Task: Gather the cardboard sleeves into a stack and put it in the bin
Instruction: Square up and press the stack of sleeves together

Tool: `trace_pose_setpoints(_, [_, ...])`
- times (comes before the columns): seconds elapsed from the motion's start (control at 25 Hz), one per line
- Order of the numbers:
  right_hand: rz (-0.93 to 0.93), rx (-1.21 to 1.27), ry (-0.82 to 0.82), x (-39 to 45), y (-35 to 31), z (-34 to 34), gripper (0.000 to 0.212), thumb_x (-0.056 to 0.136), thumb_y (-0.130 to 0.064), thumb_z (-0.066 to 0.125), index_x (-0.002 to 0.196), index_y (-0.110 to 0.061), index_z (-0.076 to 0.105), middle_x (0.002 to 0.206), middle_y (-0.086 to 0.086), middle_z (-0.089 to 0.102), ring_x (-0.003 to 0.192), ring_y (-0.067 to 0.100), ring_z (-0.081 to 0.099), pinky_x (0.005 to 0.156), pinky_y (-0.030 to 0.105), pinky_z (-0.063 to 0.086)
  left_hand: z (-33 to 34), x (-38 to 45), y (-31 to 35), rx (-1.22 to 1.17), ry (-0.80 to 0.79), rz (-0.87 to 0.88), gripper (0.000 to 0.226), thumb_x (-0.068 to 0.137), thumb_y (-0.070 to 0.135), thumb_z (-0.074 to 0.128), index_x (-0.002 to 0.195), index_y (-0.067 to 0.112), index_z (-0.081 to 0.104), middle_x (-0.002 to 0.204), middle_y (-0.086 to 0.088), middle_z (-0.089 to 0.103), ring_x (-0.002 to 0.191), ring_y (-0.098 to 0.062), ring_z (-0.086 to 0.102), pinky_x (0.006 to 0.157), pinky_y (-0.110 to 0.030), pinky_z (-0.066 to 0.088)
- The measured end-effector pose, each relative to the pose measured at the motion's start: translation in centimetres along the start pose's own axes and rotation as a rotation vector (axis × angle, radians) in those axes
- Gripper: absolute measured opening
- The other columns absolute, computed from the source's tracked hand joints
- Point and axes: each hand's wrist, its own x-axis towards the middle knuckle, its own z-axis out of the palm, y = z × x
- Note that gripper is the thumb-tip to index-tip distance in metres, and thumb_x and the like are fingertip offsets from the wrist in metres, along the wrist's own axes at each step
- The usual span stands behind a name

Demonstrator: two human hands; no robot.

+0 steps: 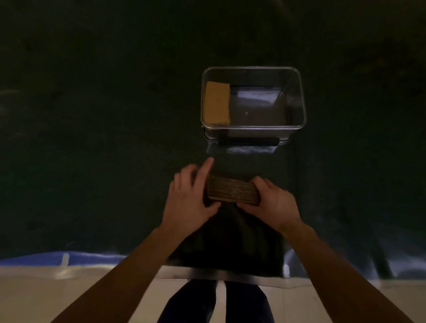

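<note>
- While the person stands at the table's near edge, both hands clamp the stack of cardboard sleeves (233, 192) between them: left hand (192, 200) on its left end with the forefinger raised, right hand (272, 204) on its right end.
- Its long axis runs left to right, on or just above the dark table (110, 132); contact is hard to judge.
- Straight ahead, apart from the hands, stands the clear bin (252, 127), equally near either hand.
- Inside, at the left, a tan stack (217, 103) rests.
- Dim light hides the sleeve count.
</note>
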Motion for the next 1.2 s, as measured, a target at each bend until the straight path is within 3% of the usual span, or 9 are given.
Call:
trace_pose_setpoints(0.08, [-0.002, -0.008, 0.007, -0.1, 0.1, -0.1, 0.053, 0.075, -0.064, 0.063, 0.109, -0.026, 0.050, 0.106, -0.004, 0.067, 0.088, 0.019, 0.068, 0.070, 0.035, 0.056, -0.6, 0.8, -1.5, -0.174, -0.235, -0.132, 0.101, 0.071, 0.041, 0.080, 0.148, 0.040, 0.015, 0.106, 0.007, 0.053, 0.096, -0.012, 0.058, 0.084, -0.035, 0.052])
trace_pose_setpoints(0.16, [-0.006, 0.004, 0.012, -0.1, -0.1, -0.2, 0.052, 0.075, -0.062, 0.065, 0.109, -0.025, 0.050, 0.103, -0.004, 0.069, 0.087, 0.019, 0.068, 0.068, 0.032, 0.054, -0.2, 1.7, -1.8, -0.164, -0.368, -0.120, 0.084, 0.073, 0.037, 0.079, 0.140, 0.035, 0.029, 0.086, 0.010, 0.060, 0.080, -0.012, 0.065, 0.074, -0.037, 0.056])
trace_pose_setpoints(0.32, [0.076, 0.233, -0.081, -0.1, -0.1, -0.4, 0.050, 0.072, -0.046, 0.078, 0.108, -0.025, 0.051, 0.091, -0.011, 0.064, 0.085, 0.015, 0.067, 0.069, 0.025, 0.048, 0.6, 2.6, -1.3, -0.209, -0.383, -0.110, 0.052, 0.079, 0.035, 0.073, 0.119, 0.029, 0.041, 0.093, 0.007, 0.065, 0.082, -0.014, 0.066, 0.073, -0.035, 0.055])
trace_pose_setpoints(0.48, [0.135, 0.452, -0.179, 0.0, 0.7, -0.8, 0.051, 0.069, -0.034, 0.085, 0.110, -0.027, 0.054, 0.095, -0.012, 0.067, 0.091, 0.007, 0.065, 0.083, 0.022, 0.052, 0.4, 3.0, -1.2, -0.123, -0.425, -0.062, 0.045, 0.081, 0.034, 0.070, 0.114, 0.027, 0.041, 0.089, 0.004, 0.064, 0.077, -0.016, 0.064, 0.068, -0.034, 0.052])
trace_pose_setpoints(0.84, [0.096, 0.258, -0.086, 0.0, 0.7, -0.7, 0.049, 0.073, -0.048, 0.076, 0.111, -0.030, 0.050, 0.096, -0.004, 0.073, 0.087, 0.017, 0.070, 0.078, 0.039, 0.058, -0.1, 2.8, -0.6, -0.176, -0.343, -0.071, 0.051, 0.079, 0.039, 0.072, 0.119, 0.034, 0.042, 0.094, 0.010, 0.066, 0.082, -0.012, 0.065, 0.074, -0.036, 0.055])
trace_pose_setpoints(1.08, [0.093, 0.235, -0.111, -0.2, 0.1, -0.3, 0.061, 0.072, -0.046, 0.077, 0.124, -0.032, 0.048, 0.105, -0.004, 0.073, 0.094, 0.022, 0.070, 0.079, 0.033, 0.054, 0.1, 2.7, -1.2, -0.150, -0.380, -0.110, 0.056, 0.075, 0.041, 0.076, 0.119, 0.036, 0.041, 0.100, 0.009, 0.069, 0.087, -0.015, 0.067, 0.080, -0.041, 0.056])
trace_pose_setpoints(1.2, [0.102, 0.234, -0.104, 0.3, 0.2, -0.5, 0.054, 0.072, -0.047, 0.077, 0.117, -0.031, 0.051, 0.099, -0.003, 0.074, 0.090, 0.022, 0.070, 0.078, 0.036, 0.056, 0.1, 2.9, -1.0, -0.166, -0.358, -0.093, 0.055, 0.078, 0.037, 0.075, 0.121, 0.034, 0.042, 0.101, 0.007, 0.069, 0.088, -0.015, 0.067, 0.078, -0.038, 0.056])
